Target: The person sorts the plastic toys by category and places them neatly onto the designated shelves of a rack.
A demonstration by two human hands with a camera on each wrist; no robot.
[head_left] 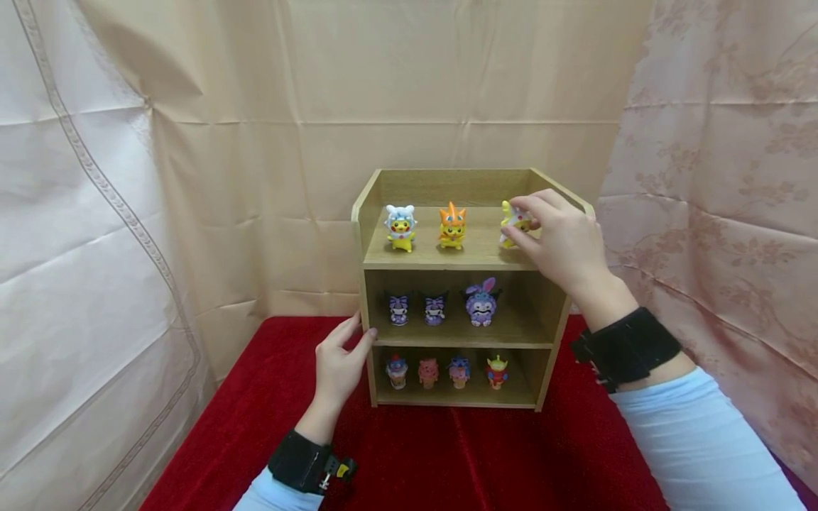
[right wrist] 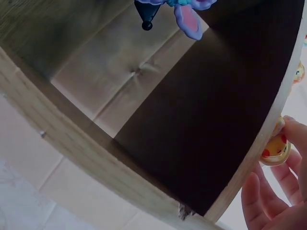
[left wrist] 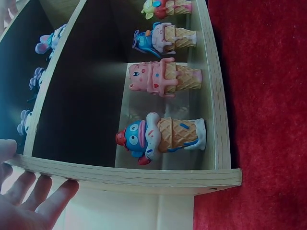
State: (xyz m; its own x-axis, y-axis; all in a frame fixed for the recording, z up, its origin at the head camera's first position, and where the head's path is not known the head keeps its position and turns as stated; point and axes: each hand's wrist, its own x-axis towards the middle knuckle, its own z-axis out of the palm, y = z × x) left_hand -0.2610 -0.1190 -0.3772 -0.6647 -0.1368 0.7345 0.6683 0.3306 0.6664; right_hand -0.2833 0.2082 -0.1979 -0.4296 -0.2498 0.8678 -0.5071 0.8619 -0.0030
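A three-tier wooden display shelf (head_left: 456,266) stands on a red cloth. My right hand (head_left: 562,238) pinches a yellow Pikachu figurine (head_left: 515,221) in a white hood at the right of the top tier; fingers partly cover it. In the right wrist view the figurine (right wrist: 276,149) shows beside the tier's front edge. My left hand (head_left: 339,362) holds the shelf's left side panel, thumb at the front edge and fingers against the outer face. Also on the top tier stand a Pikachu figurine in a pale-blue hood (head_left: 400,228) and one in an orange hood (head_left: 451,227).
Purple figurines (head_left: 481,304) stand on the middle tier. The bottom tier holds ice-cream-cone figurines, including a blue one (left wrist: 136,136) and a pink one (left wrist: 153,76), plus a green-headed figure (head_left: 496,372). Red cloth (head_left: 447,461) covers the table; curtains (head_left: 447,78) hang behind.
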